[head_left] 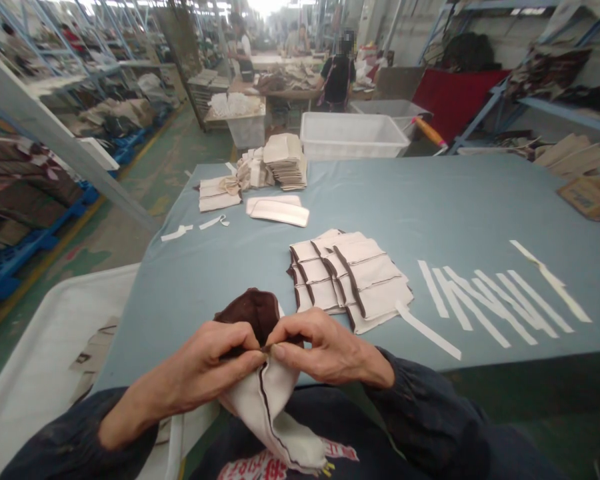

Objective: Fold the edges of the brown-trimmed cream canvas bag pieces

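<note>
Between both hands is a cream fabric piece (275, 393) with a dark brown seam line and a brown part (253, 310) behind it. My left hand (207, 363) pinches its edge between thumb and forefinger. Right beside it, my right hand (320, 343) pinches the same edge, the fingertips of both hands almost meeting. The lower end of the cloth hangs over my lap. Just beyond my right hand lies an overlapping stack of cream pieces with brown edges (375, 270). A white strip (430, 331) touches that stack.
Several white strips (500, 300) lie on the blue-green table (460, 200) at right. Folded beige pieces (285, 160) and two pale pads (280, 212) sit toward the far left. Past the far edge stands a white bin (353, 137). A white cart (60, 327) adjoins the table's left side.
</note>
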The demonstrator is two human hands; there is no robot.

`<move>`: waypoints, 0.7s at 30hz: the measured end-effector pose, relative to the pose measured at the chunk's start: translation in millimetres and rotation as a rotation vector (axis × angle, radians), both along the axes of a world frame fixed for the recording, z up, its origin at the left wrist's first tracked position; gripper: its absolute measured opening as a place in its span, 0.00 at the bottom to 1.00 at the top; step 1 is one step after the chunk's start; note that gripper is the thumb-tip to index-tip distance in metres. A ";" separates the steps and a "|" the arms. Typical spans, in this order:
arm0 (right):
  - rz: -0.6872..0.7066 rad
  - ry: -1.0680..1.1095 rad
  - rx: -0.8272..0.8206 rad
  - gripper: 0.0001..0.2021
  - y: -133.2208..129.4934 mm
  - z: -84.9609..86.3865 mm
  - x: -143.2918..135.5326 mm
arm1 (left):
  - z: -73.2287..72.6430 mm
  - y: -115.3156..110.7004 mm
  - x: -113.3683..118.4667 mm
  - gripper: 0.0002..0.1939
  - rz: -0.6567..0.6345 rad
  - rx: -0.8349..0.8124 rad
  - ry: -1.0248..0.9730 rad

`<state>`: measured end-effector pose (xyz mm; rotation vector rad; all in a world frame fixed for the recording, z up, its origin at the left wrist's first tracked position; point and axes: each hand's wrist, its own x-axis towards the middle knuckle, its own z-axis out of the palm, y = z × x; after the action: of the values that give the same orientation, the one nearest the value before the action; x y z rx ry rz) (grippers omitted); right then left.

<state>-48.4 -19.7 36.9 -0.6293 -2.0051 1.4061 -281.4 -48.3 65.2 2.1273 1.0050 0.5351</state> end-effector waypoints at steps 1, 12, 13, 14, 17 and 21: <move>-0.005 -0.019 0.045 0.07 -0.6 0.5 1.4 | 0.6 0.0 1.0 0.13 0.003 -0.003 0.007; 0.093 0.019 -0.156 0.17 3.2 9.0 3.6 | 9.7 -8.3 23.0 0.15 0.156 -0.144 -0.116; 0.092 0.053 -0.223 0.19 3.0 6.7 1.0 | 5.3 -9.9 25.6 0.16 0.201 -0.223 -0.216; 0.079 0.087 -0.255 0.21 2.5 4.4 -1.7 | 0.3 -11.6 28.4 0.18 0.244 -0.312 -0.330; 0.024 0.160 -0.198 0.21 -0.2 -1.8 -7.5 | -14.7 -16.1 36.2 0.24 0.331 -0.610 -0.685; -0.028 0.166 -0.055 0.17 0.0 -8.0 -6.2 | -22.7 -15.5 36.2 0.26 0.341 -0.805 -0.777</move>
<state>-54.7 -19.7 28.9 -0.5435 -1.8271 1.4515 -245.2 -63.8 42.5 0.9130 0.8955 0.8498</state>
